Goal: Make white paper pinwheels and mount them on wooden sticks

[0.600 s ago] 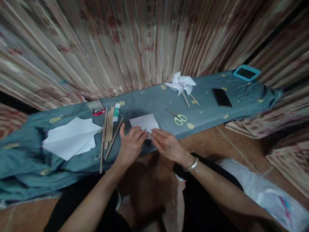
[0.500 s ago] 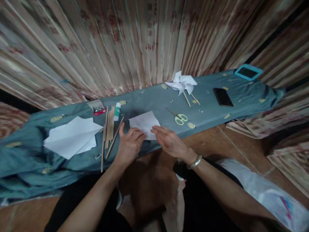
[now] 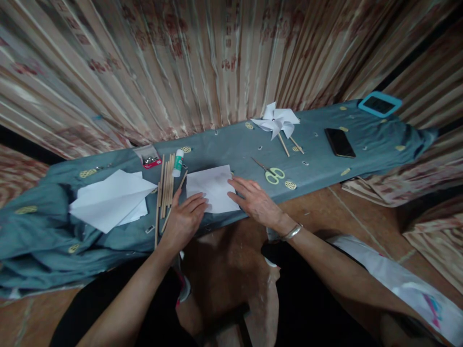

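Note:
A white sheet of paper (image 3: pixel 213 185) lies flat near the front edge of the cloth-covered bench. My left hand (image 3: pixel 186 217) rests with extended fingers on its left side, touching the surface. On the right edge lies my right hand (image 3: pixel 253 200), fingers stretched out and somewhat apart, a silver bracelet on its wrist. Neither hand grips anything. Just left of the paper are several wooden sticks (image 3: pixel 166 188) and a green-and-white glue stick (image 3: pixel 178 163). Scissors with pale green handles (image 3: pixel 274 175) lie to the right.
White paper sheets (image 3: pixel 108 202) are stacked at the left, near a small bag of metal pieces (image 3: pixel 148 156). Paper pinwheels on sticks (image 3: pixel 277 120), a black phone (image 3: pixel 340 142) and a blue-framed device (image 3: pixel 379 104) occupy the right side. A curtain (image 3: pixel 224 62) hangs behind.
My hands have moved apart, the left one leftward and the right one slightly rightward. More of the white sheet shows between them. The view has shifted slightly.

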`<action>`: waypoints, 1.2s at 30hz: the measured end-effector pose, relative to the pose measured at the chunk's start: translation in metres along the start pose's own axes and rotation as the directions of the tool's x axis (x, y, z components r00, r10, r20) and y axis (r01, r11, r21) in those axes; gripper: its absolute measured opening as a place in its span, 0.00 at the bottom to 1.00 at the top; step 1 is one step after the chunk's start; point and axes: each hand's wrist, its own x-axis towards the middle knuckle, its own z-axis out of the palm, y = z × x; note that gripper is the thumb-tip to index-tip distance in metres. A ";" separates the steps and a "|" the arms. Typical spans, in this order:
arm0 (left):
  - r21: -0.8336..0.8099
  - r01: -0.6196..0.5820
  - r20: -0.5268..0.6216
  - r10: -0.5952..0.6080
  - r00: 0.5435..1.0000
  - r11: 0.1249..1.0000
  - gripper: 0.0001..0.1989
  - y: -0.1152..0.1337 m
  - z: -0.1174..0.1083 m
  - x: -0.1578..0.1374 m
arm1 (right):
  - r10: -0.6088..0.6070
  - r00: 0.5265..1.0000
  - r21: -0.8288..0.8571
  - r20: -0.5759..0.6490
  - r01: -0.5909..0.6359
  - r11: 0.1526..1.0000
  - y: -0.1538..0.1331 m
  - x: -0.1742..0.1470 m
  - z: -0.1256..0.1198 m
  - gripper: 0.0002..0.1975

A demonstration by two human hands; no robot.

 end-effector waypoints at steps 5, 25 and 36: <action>0.055 0.047 0.000 -0.047 0.999 0.997 0.12 0.001 -0.002 0.004 | -0.007 0.992 0.064 -0.126 0.015 0.998 -0.019 -0.008 -0.009 0.13; -0.295 0.217 0.131 -0.186 0.974 0.931 0.15 0.001 0.008 0.000 | 0.377 0.917 0.637 0.129 -0.368 0.677 -0.005 -0.001 0.004 0.13; -0.283 0.441 0.052 -0.446 0.894 0.852 0.21 -0.006 0.013 0.004 | 0.465 0.885 0.525 -0.020 -0.386 0.759 0.008 0.041 0.031 0.08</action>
